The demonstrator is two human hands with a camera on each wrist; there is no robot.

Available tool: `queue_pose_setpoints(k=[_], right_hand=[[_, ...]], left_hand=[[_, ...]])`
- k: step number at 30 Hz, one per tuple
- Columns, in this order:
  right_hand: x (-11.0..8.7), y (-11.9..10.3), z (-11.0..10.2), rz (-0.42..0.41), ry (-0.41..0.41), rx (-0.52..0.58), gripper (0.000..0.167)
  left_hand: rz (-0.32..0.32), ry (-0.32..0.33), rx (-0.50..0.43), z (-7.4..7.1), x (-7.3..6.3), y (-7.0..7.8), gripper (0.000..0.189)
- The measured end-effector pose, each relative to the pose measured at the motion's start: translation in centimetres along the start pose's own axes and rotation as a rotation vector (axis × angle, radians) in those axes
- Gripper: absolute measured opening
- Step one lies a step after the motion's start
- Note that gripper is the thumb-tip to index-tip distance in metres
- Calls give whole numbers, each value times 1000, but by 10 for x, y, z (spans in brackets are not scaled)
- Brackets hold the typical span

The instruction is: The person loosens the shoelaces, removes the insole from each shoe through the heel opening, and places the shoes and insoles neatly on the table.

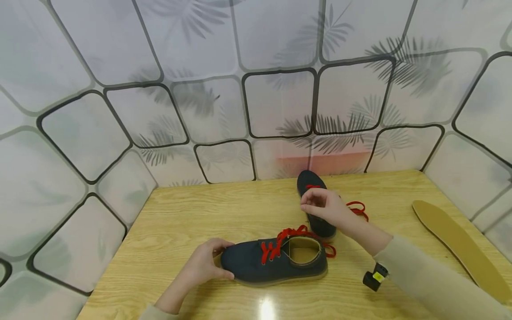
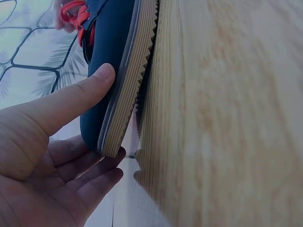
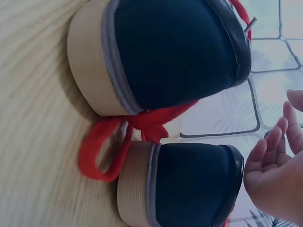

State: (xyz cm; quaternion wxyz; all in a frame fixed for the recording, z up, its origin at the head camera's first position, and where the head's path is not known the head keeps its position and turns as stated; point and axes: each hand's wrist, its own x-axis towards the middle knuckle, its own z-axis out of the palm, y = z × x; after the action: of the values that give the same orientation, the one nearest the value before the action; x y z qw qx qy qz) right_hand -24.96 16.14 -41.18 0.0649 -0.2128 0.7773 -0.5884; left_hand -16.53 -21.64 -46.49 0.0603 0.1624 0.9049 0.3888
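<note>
A navy shoe [image 1: 276,262] with red laces [image 1: 272,251] and a ribbed tan sole [image 2: 129,80] lies lengthwise at the front of the wooden table. My left hand [image 1: 210,262] grips its toe, the thumb pressed on the near side and the fingers round the tip. In the left wrist view the toe is tilted slightly off the wood. Behind stands a second navy shoe [image 1: 309,178], heel towards me, close to the first one's heel. Above it hovers my right hand [image 1: 326,206], fingers loosely curled and holding nothing; it hides the shoe's middle.
A flat tan insole-shaped piece [image 1: 448,235] lies at the table's right side. Red lace loops [image 1: 358,209] stick out right of the far shoe. A patterned cloth wall [image 1: 280,104] encloses the table [image 1: 180,209] at the back and sides.
</note>
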Motion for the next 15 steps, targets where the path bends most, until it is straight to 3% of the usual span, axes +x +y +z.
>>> queue_pose_setpoints(k=[15], right_hand=[[-25, -4, 1, 25, -106, 39, 25]], left_hand=[[-19, -2, -24, 0, -1, 1, 71]])
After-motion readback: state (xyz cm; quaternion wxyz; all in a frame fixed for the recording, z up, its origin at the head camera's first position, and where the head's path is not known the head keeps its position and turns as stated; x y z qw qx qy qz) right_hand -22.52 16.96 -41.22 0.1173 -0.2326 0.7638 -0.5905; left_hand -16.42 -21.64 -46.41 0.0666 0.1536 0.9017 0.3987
